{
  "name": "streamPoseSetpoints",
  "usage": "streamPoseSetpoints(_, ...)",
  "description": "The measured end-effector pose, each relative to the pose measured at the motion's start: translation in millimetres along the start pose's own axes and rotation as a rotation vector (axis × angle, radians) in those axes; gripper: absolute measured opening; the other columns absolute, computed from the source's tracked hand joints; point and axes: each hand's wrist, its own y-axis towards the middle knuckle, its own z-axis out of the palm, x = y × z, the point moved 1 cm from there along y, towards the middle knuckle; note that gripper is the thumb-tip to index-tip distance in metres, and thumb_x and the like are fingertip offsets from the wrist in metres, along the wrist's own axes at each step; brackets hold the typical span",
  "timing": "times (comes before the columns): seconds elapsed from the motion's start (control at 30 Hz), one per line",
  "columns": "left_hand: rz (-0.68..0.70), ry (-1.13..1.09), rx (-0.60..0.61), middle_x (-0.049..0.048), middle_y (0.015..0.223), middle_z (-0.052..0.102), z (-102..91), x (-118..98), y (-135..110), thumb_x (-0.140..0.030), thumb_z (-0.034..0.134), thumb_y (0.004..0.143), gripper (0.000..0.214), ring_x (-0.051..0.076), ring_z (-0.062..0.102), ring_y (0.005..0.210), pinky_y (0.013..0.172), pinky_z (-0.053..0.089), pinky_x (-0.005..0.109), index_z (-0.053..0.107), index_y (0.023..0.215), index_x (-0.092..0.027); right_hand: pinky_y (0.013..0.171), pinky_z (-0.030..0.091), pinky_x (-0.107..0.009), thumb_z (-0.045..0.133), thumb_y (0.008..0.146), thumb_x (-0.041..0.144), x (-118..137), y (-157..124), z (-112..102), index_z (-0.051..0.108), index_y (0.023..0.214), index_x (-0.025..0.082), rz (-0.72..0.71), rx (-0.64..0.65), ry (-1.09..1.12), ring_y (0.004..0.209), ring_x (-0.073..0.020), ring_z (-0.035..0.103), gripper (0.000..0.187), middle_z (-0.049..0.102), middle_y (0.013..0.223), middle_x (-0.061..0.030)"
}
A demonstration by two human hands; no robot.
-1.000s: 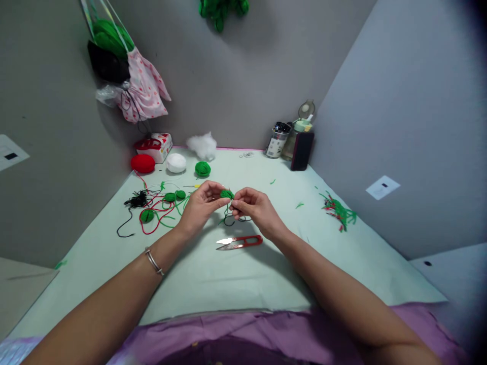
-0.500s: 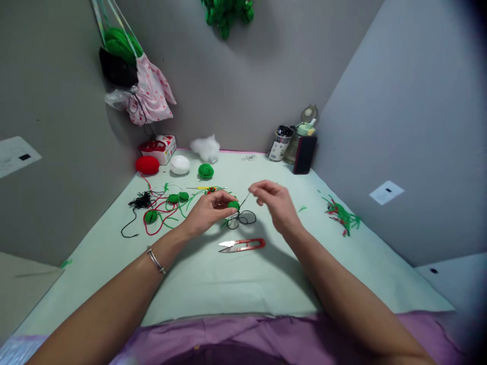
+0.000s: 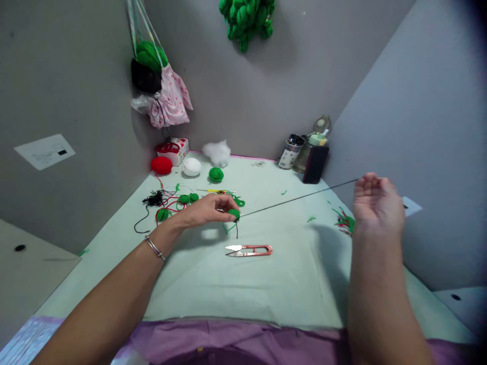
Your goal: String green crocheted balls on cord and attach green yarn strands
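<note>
Green piece (image 3: pixel 234 213) in left hand (image 3: pixel 210 209), right hand (image 3: pixel 377 199) raised, yarn (image 3: pixel 300 197) taut.

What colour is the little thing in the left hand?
The little thing is green; it shows best in the head view.

The single head-worn camera looks forward and down at the hands (image 3: pixel 376 202) and table (image 3: pixel 289 289), walls (image 3: pixel 236 101) beyond.

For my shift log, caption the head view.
Left hand pinches a small green piece; right hand holds a dark strand taut from it, with snips on the table.
</note>
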Motion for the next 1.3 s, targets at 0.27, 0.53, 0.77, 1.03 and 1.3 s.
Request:
streamPoseSetpoints(0.27,-0.084,-0.134,0.09,0.0043,0.093,0.068,4.6,9.2,2.3,-0.034,0.074,0.081,0.028,0.017,0.065,0.083,0.081,0.046,0.036,0.068,0.104,-0.02,0.057,0.049,-0.021,0.071,0.078,0.017,-20.1,-33.6,36.7,0.066,0.08,0.021,0.113,0.118,-0.086,0.057,-0.0073,0.055,0.007,0.06,0.072,0.0007)
streamPoseSetpoints(0.53,-0.062,-0.192,0.022,0.0059,0.103,0.067,4.6,10.4,1.3,-0.04,0.07,0.087,0.028,0.018,0.067,0.092,0.082,0.044,0.034,0.062,0.106,-0.021,0.061,0.043,-0.025,0.074,0.082,0.034,-38.7,-126.4,101.8,0.074,0.092,0.017,0.299,0.863,-0.551,0.063,-0.0107,0.052,0.019,0.062,0.072,0.0002)
streamPoseSetpoints(0.77,-0.023,-0.2,0.034,0.0024,0.092,0.065,12.5,16.4,5.8,-0.039,0.073,0.085,0.03,0.016,0.064,0.086,0.076,0.044,0.03,0.063,0.105,-0.019,0.064,0.041,-0.027,0.06,0.091,0.017,-42.0,-152.5,110.3,0.068,0.084,0.019,-0.138,1.068,-0.825,0.068,-0.0123,0.054,0.011,0.061,0.08,-0.0016)
streamPoseSetpoints(1.03,0.075,-0.347,-0.072,-0.0015,0.084,0.057,16.7,15.7,9.9,-0.032,0.079,0.079,0.024,0.012,0.056,0.081,0.087,0.052,0.036,0.062,0.09,-0.018,0.066,0.042,-0.029,0.049,0.089,0.012,-48.0,-141.2,111.0,0.059,0.078,0.02,-0.543,0.793,-1.033,0.066,-0.015,0.051,0.017,0.057,0.077,-0.0046)
streamPoseSetpoints(1.3,0.017,-0.341,-0.092,-0.0016,0.081,0.061,10.1,19.2,9.1,-0.035,0.079,0.079,0.029,0.012,0.063,0.074,0.085,0.051,0.037,0.061,0.093,-0.017,0.058,0.038,-0.028,0.065,0.085,0.032,-49.4,-120.8,102.3,0.065,0.075,0.019,-0.018,0.707,-0.775,0.06,-0.0134,0.045,0.016,0.06,0.07,-0.0014)
